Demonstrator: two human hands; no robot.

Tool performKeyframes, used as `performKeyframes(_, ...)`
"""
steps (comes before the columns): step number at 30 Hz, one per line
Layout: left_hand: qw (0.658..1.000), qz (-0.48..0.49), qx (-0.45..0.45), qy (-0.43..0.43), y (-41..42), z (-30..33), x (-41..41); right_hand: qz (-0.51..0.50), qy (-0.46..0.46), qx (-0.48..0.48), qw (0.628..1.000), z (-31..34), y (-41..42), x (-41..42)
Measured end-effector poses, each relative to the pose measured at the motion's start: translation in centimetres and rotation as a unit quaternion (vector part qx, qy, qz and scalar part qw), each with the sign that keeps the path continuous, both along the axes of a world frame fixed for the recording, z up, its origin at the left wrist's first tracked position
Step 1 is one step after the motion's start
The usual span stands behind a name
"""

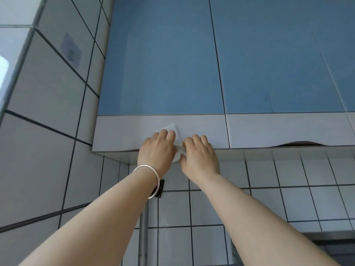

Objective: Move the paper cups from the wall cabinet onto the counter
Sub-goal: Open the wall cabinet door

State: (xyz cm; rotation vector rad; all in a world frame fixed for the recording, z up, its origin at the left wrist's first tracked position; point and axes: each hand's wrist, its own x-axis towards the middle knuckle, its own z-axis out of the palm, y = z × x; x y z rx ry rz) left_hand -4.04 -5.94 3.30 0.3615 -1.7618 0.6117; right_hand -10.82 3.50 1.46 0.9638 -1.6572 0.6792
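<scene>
The wall cabinet's left blue door (161,64) is closed, and no paper cups are in view. Both my hands are raised to the white band (119,131) along that door's lower edge. My left hand (157,148), a silver bangle on its wrist, has its fingers curled against the band. My right hand (199,156) is just beside it, fingers curled too. A thin white sheet-like piece (171,128) sticks up between them, and both hands pinch it. What it is cannot be told.
The right blue door (278,60) is also closed, with a curved finger cutout (299,144) in its bottom edge. White tiled walls (288,198) lie to the left and below. A grey vertical pipe (143,237) runs down under my left wrist.
</scene>
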Motion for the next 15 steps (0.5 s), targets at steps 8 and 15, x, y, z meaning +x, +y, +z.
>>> performKeyframes(8,0.998,-0.034,0.047,-0.002,-0.4,-0.3,-1.2,0.029,-0.063,0.003,0.998,-0.2,-0.5,0.4)
performKeyframes(15,0.992,-0.099,0.056,0.047,0.2,-0.5,0.0,0.053,-0.049,-0.038,0.997,-0.5,0.7,2.7)
